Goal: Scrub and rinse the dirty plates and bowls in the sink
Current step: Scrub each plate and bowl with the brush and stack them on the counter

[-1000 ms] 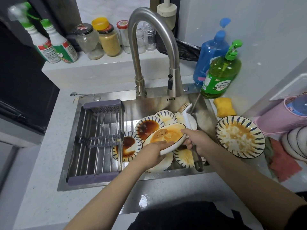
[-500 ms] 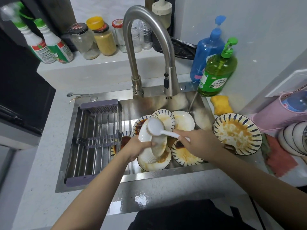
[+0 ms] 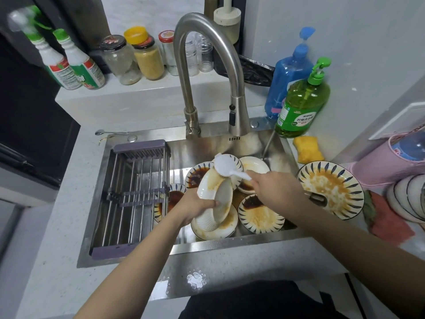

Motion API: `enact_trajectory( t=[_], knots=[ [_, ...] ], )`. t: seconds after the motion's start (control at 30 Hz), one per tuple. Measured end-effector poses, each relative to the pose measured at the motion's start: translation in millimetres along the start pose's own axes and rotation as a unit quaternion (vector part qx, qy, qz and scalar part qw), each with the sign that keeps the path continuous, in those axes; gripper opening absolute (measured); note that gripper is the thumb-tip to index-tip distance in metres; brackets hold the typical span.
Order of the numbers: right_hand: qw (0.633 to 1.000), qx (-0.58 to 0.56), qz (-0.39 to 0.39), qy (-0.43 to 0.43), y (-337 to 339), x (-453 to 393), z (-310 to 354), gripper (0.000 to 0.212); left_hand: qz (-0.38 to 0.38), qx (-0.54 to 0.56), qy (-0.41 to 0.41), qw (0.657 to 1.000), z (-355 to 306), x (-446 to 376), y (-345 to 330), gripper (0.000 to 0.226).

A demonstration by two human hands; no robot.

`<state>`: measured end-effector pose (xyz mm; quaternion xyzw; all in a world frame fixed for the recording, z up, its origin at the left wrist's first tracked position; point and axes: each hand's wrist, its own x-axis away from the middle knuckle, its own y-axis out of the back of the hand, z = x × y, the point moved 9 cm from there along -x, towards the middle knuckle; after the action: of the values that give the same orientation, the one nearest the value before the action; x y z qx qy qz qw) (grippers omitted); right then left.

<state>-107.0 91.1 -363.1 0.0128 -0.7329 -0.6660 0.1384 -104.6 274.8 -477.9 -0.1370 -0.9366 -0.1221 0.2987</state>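
Head view: the left hand (image 3: 198, 204) grips a white ribbed bowl (image 3: 213, 192), fingers curled round its lower rim, holding it tilted on edge above the sink (image 3: 232, 246). The right hand (image 3: 277, 187) is closed round the handle of a white dish brush (image 3: 226, 167), whose round head presses on the bowl's upper rim. Below them, sauce-stained plates (image 3: 261, 215) with blue-dashed rims lie overlapping in the basin, beside a metal drying rack (image 3: 135, 196). 1 more dirty plate (image 3: 331, 189) sits on the counter to the right, near a green soap bottle (image 3: 302, 107).
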Motion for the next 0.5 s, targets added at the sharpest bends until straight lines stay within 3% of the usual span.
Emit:
enact_trajectory(
  t=[0.13,0.23,0.33,0.5],
  knots=[
    [0.996,0.002,-0.03,0.079,15,21,33,0.034,-0.025,-0.072,-0.022,0.997,-1,-3,5,0.033],
    [0.999,0.024,-0.007,0.048,10,6,16,0.033,-0.03,-0.141,-0.037,0.989,-4,-3,4,0.032],
    [0.999,0.029,-0.004,0.02,9,0,10,0.032,-0.035,-0.134,-0.04,0.99,-3,-1,5,0.033],
    [0.996,0.014,-0.011,0.083,14,16,35,0.034,-0.05,-0.097,-0.051,0.993,-1,-3,11,0.024]
  ],
)
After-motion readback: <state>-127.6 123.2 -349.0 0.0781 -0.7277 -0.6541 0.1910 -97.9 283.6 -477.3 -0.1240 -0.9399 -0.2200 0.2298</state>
